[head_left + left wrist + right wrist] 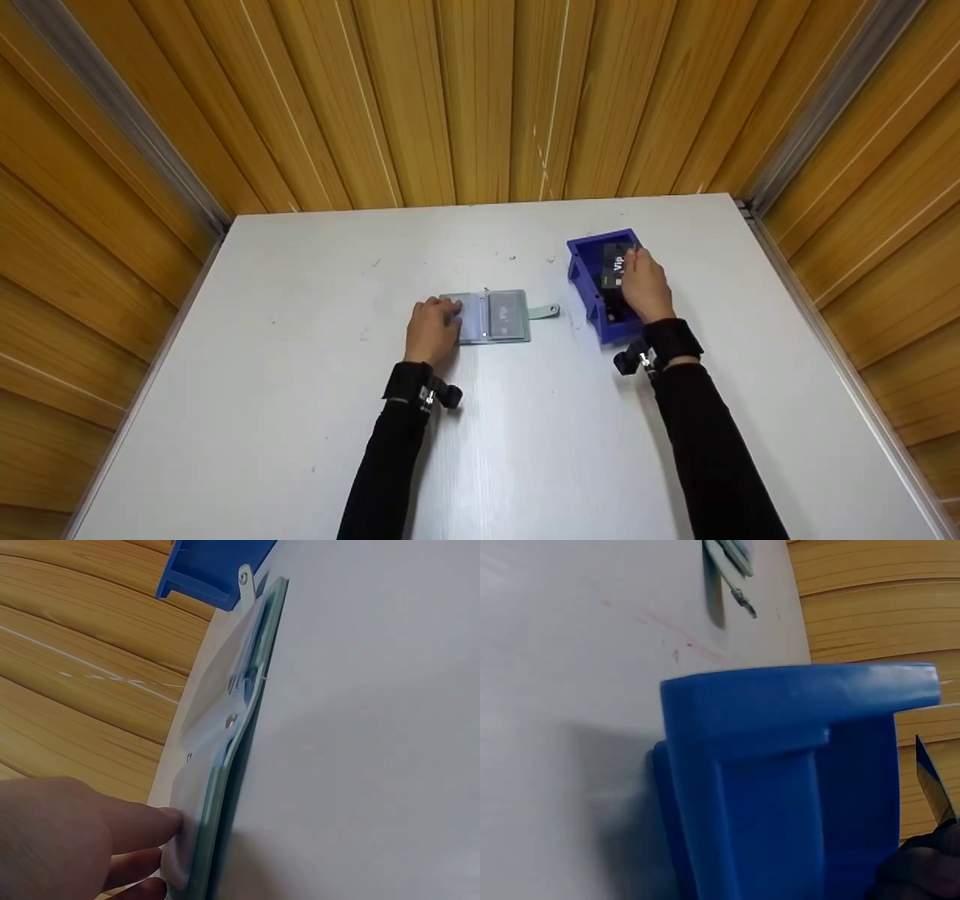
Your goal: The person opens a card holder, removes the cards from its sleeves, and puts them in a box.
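An opened pale green card holder with clear sleeves lies on the table; a grey card marked "Vip" shows in its right-hand sleeve. My left hand rests on the left half, its fingertips pressing the clear sleeve near the edge. Over a blue bin to the right, my right hand pinches a dark card with "Vip" lettering. That dark card appears edge-on above the bin's far side in the right wrist view. More dark cards lie inside the bin.
The holder's snap strap points toward the bin. White tabletop surrounds both, with wood-patterned panels rising behind and at the sides.
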Tool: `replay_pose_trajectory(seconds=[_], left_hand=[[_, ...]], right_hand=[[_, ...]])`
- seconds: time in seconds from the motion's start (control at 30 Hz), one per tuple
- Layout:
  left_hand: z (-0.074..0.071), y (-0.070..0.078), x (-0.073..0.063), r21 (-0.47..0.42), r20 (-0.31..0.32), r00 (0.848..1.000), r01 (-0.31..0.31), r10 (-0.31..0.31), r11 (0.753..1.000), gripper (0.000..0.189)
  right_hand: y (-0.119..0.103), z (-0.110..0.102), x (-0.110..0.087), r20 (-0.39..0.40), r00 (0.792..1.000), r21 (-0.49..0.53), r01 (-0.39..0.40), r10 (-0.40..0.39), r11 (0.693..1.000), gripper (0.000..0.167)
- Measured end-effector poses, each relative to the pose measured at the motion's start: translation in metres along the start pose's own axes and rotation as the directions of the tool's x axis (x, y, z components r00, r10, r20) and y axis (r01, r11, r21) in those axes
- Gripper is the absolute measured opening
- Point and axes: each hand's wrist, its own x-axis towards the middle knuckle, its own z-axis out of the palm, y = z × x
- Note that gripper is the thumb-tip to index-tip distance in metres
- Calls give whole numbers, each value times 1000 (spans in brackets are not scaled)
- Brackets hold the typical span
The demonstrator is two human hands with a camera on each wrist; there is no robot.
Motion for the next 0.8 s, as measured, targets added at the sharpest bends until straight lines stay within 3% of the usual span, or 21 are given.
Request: replay_pose_trajectory(seconds=[0.23, 0.47, 0.63, 0.8], left_hand=[[-2, 0, 0, -5, 12, 1000, -4, 4, 1000, 32], [-1, -1, 0, -19, 8, 1000, 5, -5, 1000, 31], [-1, -1, 1, -18, 7, 1000, 14, -14, 1000, 32], [0, 0, 1, -29, 15, 1000, 23, -23, 999, 32]], right_hand=[[7, 14, 2, 71, 996, -129, 61, -52, 990, 35], [13, 26, -1, 184, 983, -257, 69, -22, 964, 35], [12, 32, -5, 125, 992, -320, 45, -5, 946, 39], [14, 38, -6, 15, 1000, -455, 17, -12, 890, 45]])
